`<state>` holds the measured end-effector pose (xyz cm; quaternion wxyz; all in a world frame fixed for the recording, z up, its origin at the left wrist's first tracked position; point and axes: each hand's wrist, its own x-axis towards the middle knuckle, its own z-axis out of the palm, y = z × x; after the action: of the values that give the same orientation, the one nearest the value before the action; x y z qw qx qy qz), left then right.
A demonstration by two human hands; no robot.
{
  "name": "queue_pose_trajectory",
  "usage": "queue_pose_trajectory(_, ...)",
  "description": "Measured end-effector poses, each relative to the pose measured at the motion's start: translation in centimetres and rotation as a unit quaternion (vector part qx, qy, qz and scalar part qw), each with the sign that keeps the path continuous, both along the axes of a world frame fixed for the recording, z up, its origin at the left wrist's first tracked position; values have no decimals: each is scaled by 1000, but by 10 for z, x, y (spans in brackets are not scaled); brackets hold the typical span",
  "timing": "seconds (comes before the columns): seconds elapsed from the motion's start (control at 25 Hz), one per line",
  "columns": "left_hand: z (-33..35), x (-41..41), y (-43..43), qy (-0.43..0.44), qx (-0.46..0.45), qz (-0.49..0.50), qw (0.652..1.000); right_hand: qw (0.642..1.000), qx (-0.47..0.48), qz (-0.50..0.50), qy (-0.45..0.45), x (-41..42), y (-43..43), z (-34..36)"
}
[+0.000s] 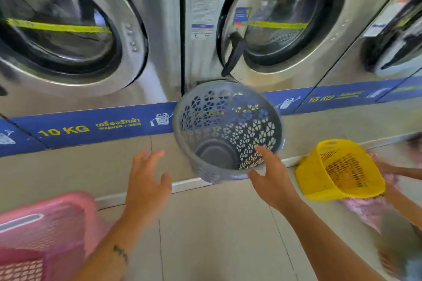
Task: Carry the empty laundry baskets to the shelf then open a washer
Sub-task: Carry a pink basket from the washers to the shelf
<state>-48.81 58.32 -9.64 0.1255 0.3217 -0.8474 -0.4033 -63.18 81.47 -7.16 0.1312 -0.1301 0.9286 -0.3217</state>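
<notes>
Hands reach forward over a tiled floor (217, 235) toward a grey round laundry basket (228, 130) that lies tipped on its side against the base of the washers, its open mouth facing the camera and its perforated wall showing a flower-like pattern. The left hand (146, 187) is spread with fingers apart, holding nothing, a little to the left of the basket and not touching it. The right hand (271, 180) is also spread; its fingertips overlap the lower right rim of the basket, though the blur makes it hard to say whether they actually touch.

Behind the basket stand stainless steel front-loading washers: the left washer (68, 29) with its round door closed, and the middle washer (280, 23) with a black door handle (235, 52) on the left side of its door. A blue band (91, 125) runs along the machines below the doors, lettered "10 KG".

A pink rectangular laundry basket (43, 235) sits at the lower left corner on the floor. To the right, a yellow laundry basket (338, 171) is tilted with its opening toward the camera, and another person's arm (402, 171) appears to be just beside it.
</notes>
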Motion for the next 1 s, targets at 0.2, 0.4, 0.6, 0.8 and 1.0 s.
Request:
queue_pose_trajectory(0.2,-20,-105,16,-74,-73,47,993,994,73,-82,12,-114,26,-28)
queue_pose_trajectory(0.4,-64,-153,6,-166,-110,90,976,995,36,-92,-17,-156,20,-79)
queue_pose_trajectory(0.6,-97,-149,13,-129,-120,100,979,994,66,-83,-16,-144,20,-106)
queue_pose_trajectory(0.8,-83,-112,23,-124,-134,90,979,989,63,-117,-70,-131,34,-89)
queue_pose_trajectory(1.0,-72,-10,33,-97,-114,103,983,988,39,-141,-43,-55,47,-72)
